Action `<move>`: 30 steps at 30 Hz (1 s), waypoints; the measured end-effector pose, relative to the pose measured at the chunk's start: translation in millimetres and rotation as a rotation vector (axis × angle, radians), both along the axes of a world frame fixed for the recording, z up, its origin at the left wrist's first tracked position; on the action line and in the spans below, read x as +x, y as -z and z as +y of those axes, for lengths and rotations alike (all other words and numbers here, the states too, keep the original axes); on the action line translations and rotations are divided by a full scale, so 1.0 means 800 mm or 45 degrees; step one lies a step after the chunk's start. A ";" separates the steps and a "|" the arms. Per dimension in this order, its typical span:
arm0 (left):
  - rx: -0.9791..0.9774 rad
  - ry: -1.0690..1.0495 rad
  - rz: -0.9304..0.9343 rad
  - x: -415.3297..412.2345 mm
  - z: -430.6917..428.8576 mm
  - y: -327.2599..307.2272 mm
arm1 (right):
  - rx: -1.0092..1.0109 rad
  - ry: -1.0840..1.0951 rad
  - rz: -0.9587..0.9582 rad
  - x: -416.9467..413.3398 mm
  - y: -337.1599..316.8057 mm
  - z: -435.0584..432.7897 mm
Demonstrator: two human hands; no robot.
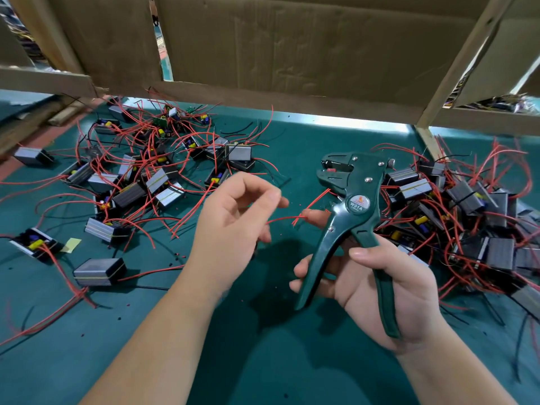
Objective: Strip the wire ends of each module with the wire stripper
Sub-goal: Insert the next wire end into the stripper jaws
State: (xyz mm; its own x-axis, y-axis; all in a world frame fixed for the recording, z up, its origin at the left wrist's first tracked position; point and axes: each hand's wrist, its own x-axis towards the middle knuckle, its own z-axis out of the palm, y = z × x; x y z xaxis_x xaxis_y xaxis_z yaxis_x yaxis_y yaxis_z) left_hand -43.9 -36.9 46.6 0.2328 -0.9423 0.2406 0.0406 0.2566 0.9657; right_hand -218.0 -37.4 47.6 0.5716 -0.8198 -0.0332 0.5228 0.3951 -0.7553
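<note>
Right hand has the wire stripper in the lower right of the frame: thumb lies over the near handle, the other fingers wrap the far handle, and the two handles stand spread apart. The tool's head points up and to the left, sitting about centre-right of the frame, and there's a red bit caught in its teeth. The index fingertip of that hand pokes out to the left of the tool, right at the end of a red wire that runs across the gap between the hands.

Left hand is in the middle of the frame, a bit blurred, fingers loosely curled with the thumb tip near the index. The wire comes out from under those fingers, but honestly I can't tell if it's pinching it or not.

Modules are in two heaps on the green mat: a loose left heap spread over the upper left and middle left, and a tighter right heap along the right edge behind the tool, all tangled in red and black leads. One lone module sits at lower left, just below a yellow slip. A tiny red crumb lies on the mat between the hands. Cardboard and a wooden post fill the top of the frame
</note>
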 end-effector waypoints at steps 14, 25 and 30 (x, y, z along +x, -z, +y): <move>-0.315 -0.275 -0.494 0.009 0.002 0.002 | -0.028 -0.240 0.087 -0.011 0.000 -0.009; -0.503 -0.353 -0.696 0.016 0.003 0.000 | -0.133 -0.364 0.143 -0.010 0.010 -0.006; -0.535 -0.373 -0.796 0.019 0.003 -0.001 | -0.138 -0.376 0.149 -0.012 0.012 -0.009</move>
